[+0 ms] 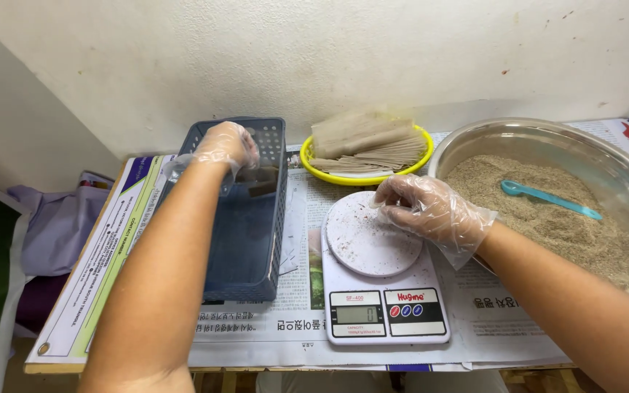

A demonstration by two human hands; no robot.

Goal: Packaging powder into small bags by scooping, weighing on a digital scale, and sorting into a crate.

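The left hand, in a clear plastic glove, reaches over the far end of the dark blue slotted basket, fingers curled together; whether they grip anything I cannot tell. The basket stands on newspaper at the table's left. The right hand, also gloved, rests at the far right edge of the round platform of the white kitchen scale, fingers bent and close together, holding nothing I can make out. Behind the scale sits a yellow bowl of flat brownish packets. At right, 1 steel bowl of grainy tan powder holds a teal spoon; its rim is cut off.
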